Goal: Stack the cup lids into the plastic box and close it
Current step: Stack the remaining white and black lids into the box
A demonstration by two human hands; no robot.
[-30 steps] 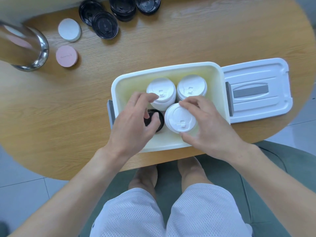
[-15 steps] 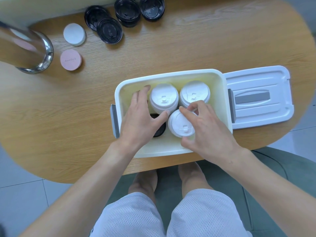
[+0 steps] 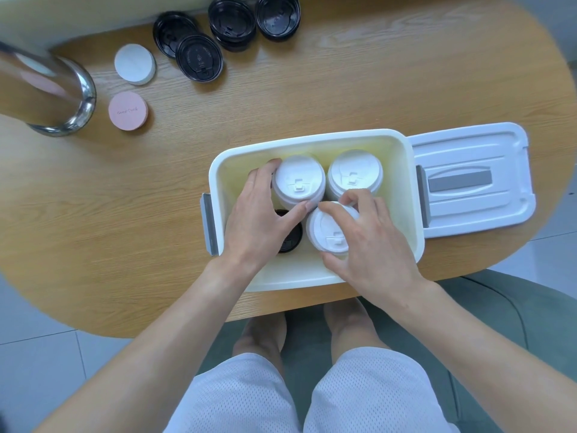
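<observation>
Three stacks of white cup lids stand inside the plastic box [image 3: 312, 276]: the far-left stack [image 3: 299, 180], the far-right stack [image 3: 355, 172] and the near stack [image 3: 327, 229]. In the near-left part of the box lies a black lid [image 3: 290, 237], low on the bottom and half hidden under your hand.

Your left hand [image 3: 260, 220] is inside the box and holds the far-left stack. Its fingers curl round the left side of the stack, and the thumb presses on the near side. Your right hand [image 3: 368, 245] grips the near stack; the fingers lie curled over its top and far edge, and the thumb touches its near side. The near stack looks a little tilted. The tips of your two hands are just beside each other, between the stacks.

The box sits on the wooden table [image 3: 125, 214], close to its near edge, with a grey latch [image 3: 208, 228] on its left end. The box lid [image 3: 471, 179] lies flat on the table, touching the right end of the box, with a grey handle in its middle.

At the far edge of the table rest several black lids [image 3: 199, 57], some of them overlapping. To their left are a white round coaster [image 3: 135, 64] and a pink round coaster [image 3: 128, 110], and beside those stands a metal container [image 3: 46, 95].
</observation>
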